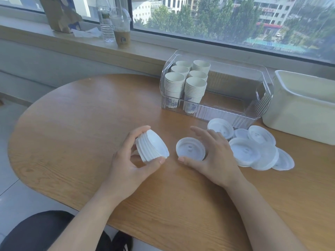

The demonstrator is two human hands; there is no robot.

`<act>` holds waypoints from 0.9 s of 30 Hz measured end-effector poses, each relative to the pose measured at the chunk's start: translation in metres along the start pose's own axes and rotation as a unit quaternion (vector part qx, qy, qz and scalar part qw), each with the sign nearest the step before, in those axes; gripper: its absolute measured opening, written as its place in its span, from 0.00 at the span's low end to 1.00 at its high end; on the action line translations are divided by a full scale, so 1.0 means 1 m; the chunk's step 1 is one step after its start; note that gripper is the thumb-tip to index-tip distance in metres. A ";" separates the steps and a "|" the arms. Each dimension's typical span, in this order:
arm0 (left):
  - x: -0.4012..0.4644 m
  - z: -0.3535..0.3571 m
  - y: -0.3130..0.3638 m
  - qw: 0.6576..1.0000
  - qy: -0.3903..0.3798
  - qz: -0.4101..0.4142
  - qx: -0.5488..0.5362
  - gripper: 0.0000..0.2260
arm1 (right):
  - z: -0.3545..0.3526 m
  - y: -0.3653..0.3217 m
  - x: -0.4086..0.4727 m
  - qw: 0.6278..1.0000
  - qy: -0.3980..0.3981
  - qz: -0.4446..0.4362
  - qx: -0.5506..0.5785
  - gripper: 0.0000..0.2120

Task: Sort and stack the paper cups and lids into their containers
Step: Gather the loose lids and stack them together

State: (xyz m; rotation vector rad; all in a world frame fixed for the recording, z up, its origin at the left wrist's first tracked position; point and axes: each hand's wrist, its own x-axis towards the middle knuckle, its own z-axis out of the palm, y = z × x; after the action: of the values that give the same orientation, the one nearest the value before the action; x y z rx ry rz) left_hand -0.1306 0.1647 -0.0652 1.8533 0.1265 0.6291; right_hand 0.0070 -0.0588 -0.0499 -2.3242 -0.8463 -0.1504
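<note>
My left hand point(126, 160) grips a stack of white lids point(151, 146), held on its side above the wooden table point(72, 124). My right hand point(212, 153) holds a single white lid point(190, 149), tilted on edge between thumb and fingers, just right of the stack. A loose pile of white lids point(253, 149) lies to the right of that hand. Several stacks of white paper cups point(186, 82) stand in the left end of a clear plastic bin point(257, 98). A cream tub point(299, 105) stands to the right of the bin.
The windowsill at the back holds a brown paper bag point(58, 13), a water bottle point(105, 20) and an iced coffee cup point(120, 26). The table's rounded edge curves at the left and near side. My dark-clothed knee point(36, 232) shows below the table.
</note>
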 end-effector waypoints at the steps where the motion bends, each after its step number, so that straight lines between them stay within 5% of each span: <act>1: 0.000 0.000 0.000 1.000 -0.001 -0.001 -0.002 0.34 | 0.000 0.000 0.000 1.000 -0.014 0.000 -0.005 0.43; 9: 0.000 0.003 -0.001 0.999 -0.027 -0.006 0.026 0.37 | -0.002 0.000 -0.001 1.000 0.003 -0.010 -0.016 0.36; 14: 0.000 0.005 -0.001 0.998 -0.039 -0.006 0.039 0.37 | -0.001 -0.011 -0.006 0.986 0.025 0.015 0.165 0.31; 19: -0.002 0.004 0.003 0.995 -0.083 0.013 0.054 0.37 | 0.004 -0.032 -0.011 0.948 -0.029 -0.020 0.317 0.28; 27: -0.003 0.003 0.007 0.991 -0.110 0.035 0.070 0.36 | 0.009 -0.030 -0.012 0.937 -0.120 -0.030 0.328 0.31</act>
State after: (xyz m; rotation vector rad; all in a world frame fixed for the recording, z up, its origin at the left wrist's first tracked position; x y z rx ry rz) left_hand -0.1336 0.1588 -0.0610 2.0578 -0.0405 0.4680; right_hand -0.0214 -0.0422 -0.0443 -1.7028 -0.9130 0.3505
